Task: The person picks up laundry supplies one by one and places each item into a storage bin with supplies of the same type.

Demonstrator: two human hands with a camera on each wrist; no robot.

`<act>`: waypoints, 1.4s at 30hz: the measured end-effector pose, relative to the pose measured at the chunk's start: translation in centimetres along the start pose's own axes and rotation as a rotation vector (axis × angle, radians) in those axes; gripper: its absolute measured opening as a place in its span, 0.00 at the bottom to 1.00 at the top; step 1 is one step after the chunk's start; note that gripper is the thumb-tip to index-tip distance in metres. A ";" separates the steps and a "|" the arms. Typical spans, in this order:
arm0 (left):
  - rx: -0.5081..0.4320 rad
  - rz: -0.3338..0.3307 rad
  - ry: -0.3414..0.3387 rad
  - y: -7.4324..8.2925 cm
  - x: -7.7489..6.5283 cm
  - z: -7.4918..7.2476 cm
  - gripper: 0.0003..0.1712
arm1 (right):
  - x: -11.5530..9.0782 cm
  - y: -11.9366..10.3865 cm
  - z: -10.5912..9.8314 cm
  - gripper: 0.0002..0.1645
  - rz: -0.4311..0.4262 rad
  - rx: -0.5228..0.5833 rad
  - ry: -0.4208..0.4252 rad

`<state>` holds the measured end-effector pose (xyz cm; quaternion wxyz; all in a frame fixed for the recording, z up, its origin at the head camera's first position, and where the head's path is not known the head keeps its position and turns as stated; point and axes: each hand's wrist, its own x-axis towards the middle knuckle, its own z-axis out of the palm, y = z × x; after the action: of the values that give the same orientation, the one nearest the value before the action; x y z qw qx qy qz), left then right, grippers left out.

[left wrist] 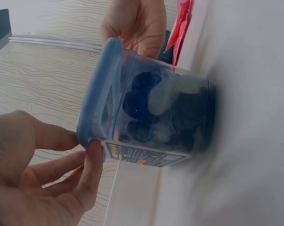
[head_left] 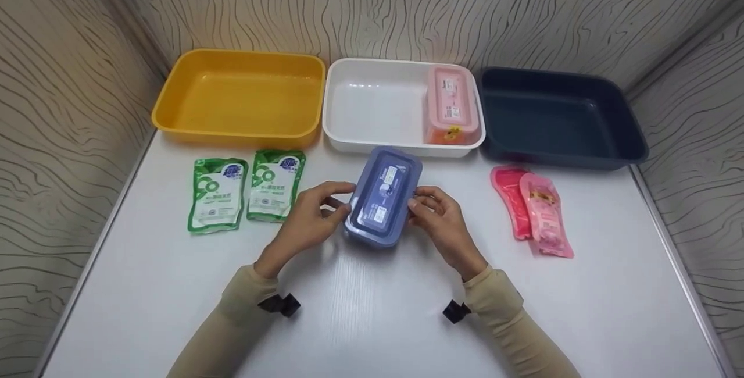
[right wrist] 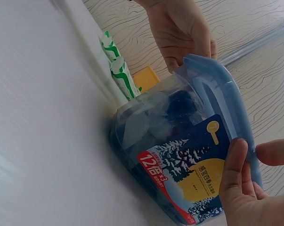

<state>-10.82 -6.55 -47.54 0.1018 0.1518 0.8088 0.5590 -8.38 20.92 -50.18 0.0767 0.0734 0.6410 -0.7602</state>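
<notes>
A clear box of laundry pods [head_left: 379, 192] with a blue lid stands near the middle of the table, slightly turned, just in front of the white tray. My left hand [head_left: 308, 218] pinches the lid's left edge between thumb and fingers. At the opposite edge, my right hand [head_left: 444, 224] pinches the rim the same way. Through the side wall, dark blue and whitish pods [left wrist: 144, 101] show in the left wrist view. A label [right wrist: 189, 169] with snowy trees and a yellow disc covers one side. The box's base is close over the white tabletop.
Yellow [head_left: 238, 134], white [head_left: 372, 146] and navy [head_left: 558, 160] trays line the back wall. A pink box [head_left: 452, 102] sits in the white tray's right end. Two green-and-white pouches [head_left: 218, 195] lie left; two pink packets [head_left: 546, 215] overlap at right.
</notes>
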 end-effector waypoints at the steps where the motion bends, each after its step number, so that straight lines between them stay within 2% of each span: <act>1: 0.005 0.000 -0.001 0.0 0.0 0.1 0.23 | 0.0 0.0 -0.1 0.18 -0.001 0.000 0.000; 6: 0.006 0.000 -0.024 0.2 -0.2 0.4 0.23 | 0.1 -0.3 -0.4 0.18 -0.005 0.011 -0.003; 16: -0.008 -0.053 -0.066 0.4 0.1 0.8 0.23 | 0.3 -0.6 -1.2 0.18 0.024 0.018 -0.017; 22: -0.094 -0.112 -0.113 0.4 1.1 0.7 0.27 | 0.4 -1.0 -1.6 0.18 0.024 -0.004 -0.033; 27: -0.123 -0.141 -0.141 0.2 2.2 0.7 0.27 | 0.6 -1.2 -1.7 0.17 0.032 -0.028 -0.034; 33: -0.277 -0.178 -0.165 -0.3 3.8 1.0 0.24 | 0.7 -1.3 -1.7 0.17 0.021 -0.037 -0.015; 36: -0.310 -0.192 -0.156 -0.6 4.1 1.2 0.22 | 0.8 -1.3 -1.6 0.18 0.002 -0.033 -0.015; 42: -0.323 -0.211 -0.081 -0.9 4.2 1.6 0.18 | 0.9 -1.3 -1.5 0.20 -0.027 -0.038 -0.044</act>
<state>-14.28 -3.95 -48.91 0.2155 0.0701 0.7151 0.6613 -9.49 22.54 -49.39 0.0820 0.0466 0.6544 -0.7502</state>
